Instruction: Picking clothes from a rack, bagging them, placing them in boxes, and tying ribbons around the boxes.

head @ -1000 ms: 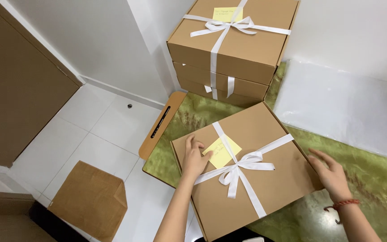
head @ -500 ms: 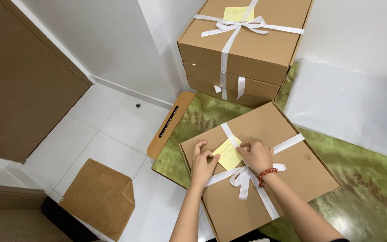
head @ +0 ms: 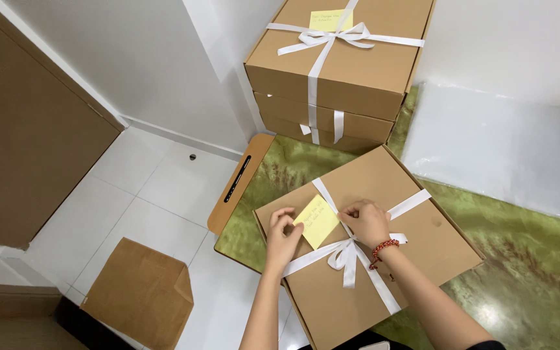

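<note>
A flat brown box [head: 384,259] is laid on a shiny green table [head: 526,279]. The box is turned a bit, so one corner is pointed toward the wall, and its near left part is pushed out past the table's edge, over the white floor [head: 131,194]. A white ribbon [head: 348,253] is tied across the lid in a cross, and a bow is made near the middle.

A small yellow note [head: 317,221] is stuck on the lid, just left of the ribbon. The note is touched on its left edge by the left hand [head: 283,236], whose fingers are curled and pressed on the lid. The note's right edge and the ribbon beside it are pinched by the right hand [head: 365,221], with its fingers bent in tight. A red bead bracelet [head: 384,248] is worn on the right wrist.

Behind, near the wall, a stack of brown boxes [head: 338,78] is seen, tied with white ribbon too, with a yellow note on top. A strip of bare green table is left between the stack and the flat box. More bare table is left to the right. A wooden board [head: 238,181] is set along the table's left edge. Down on the floor, a brown paper bag [head: 140,295] is stood well apart from the table.
</note>
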